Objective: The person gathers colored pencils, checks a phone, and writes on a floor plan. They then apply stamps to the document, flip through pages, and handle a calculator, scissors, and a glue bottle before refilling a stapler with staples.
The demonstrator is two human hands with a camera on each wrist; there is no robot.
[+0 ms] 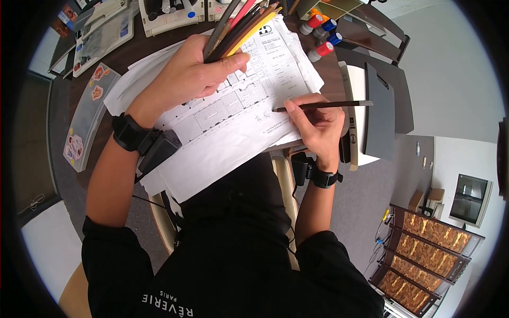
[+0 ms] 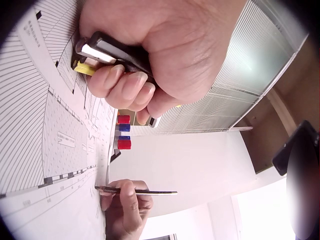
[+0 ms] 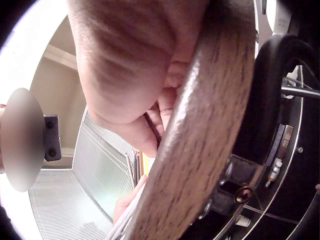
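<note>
My left hand [image 1: 193, 71] grips a bundle of pencils [image 1: 231, 38] over the papers, one of them yellow, the others mostly dark, with a red one among them. The left wrist view shows their ends [image 2: 97, 52] poking out of the curled fingers. Between thumb and fingers, my right hand [image 1: 321, 124] pinches a dark pencil [image 1: 344, 104], its tip at the paper. Handwritten marks [image 1: 262, 117] lie just left of that tip. Under both hands spreads a stack of printed floor-plan sheets [image 1: 212, 159]. The table edge hides part of the right hand in the right wrist view.
Red- and blue-capped markers [image 1: 321, 51] stand at the back right. A clear sticker-covered case [image 1: 87, 124] lies at the left, and a pen holder [image 1: 172, 21] stands at the back. Beside the table's right edge is a grey and white machine [image 1: 379, 106].
</note>
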